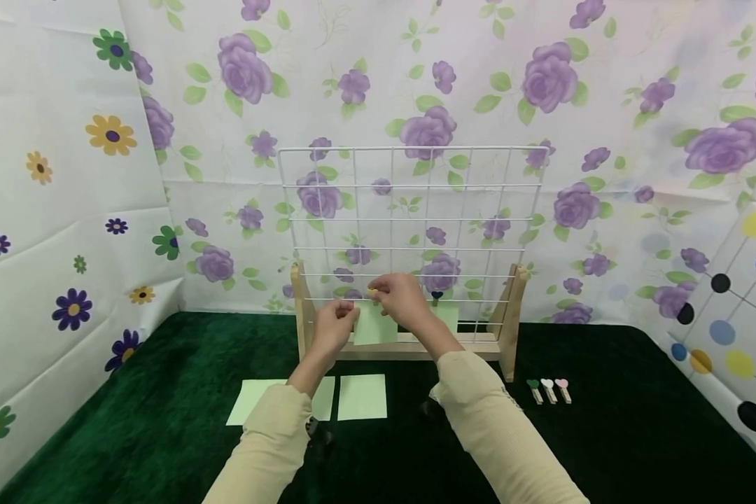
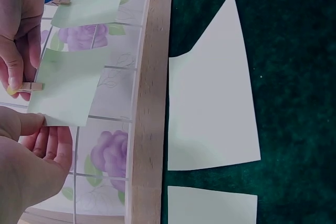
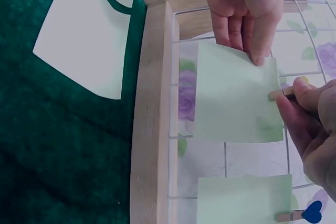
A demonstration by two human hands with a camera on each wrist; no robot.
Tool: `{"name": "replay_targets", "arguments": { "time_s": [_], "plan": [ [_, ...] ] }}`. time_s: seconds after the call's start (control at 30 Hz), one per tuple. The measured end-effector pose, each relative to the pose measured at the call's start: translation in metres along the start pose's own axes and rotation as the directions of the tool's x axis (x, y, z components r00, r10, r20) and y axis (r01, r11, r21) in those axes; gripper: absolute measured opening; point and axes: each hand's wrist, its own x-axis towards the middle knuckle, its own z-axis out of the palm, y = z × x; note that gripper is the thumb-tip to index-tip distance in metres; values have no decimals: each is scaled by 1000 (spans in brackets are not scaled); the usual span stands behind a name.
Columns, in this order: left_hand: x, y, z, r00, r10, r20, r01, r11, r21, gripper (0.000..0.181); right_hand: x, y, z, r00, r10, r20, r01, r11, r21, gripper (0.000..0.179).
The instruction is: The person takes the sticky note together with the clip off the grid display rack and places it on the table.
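Note:
A pale green paper square is held against the white wire grid. My left hand pinches its upper left corner between thumb and fingers. With my right hand I pinch a small wooden clothespin with a yellow top, at the paper's top edge. In the left wrist view the clothespin's tip overlaps that edge. Just right of it, a second green paper hangs on the grid from a clothespin with a dark blue heart.
The grid stands in a wooden frame on a dark green cloth. More green papers lie in front of it at left. Three heart clothespins, green, white and pink, lie at right. Flowered sheets hang behind.

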Motion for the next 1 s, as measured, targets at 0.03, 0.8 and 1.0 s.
{"name": "replay_targets", "arguments": {
  "time_s": [0.03, 0.8, 1.0],
  "plan": [
    [0, 0, 0, 1000, 1, 0, -1, 1000, 3, 19, 0, 0, 1, 1000, -1, -9, 1, 1000, -5, 21],
    [0, 2, -3, 999, 35, 23, -35, 999, 13, 16, -5, -3, 2, 965, -143, -218, 130, 989, -73, 13],
    [-3, -2, -3, 999, 25, 23, -25, 1000, -3, 15, -9, -5, 0, 967, -150, -206, 155, 988, 5, 16]
  ]
}}
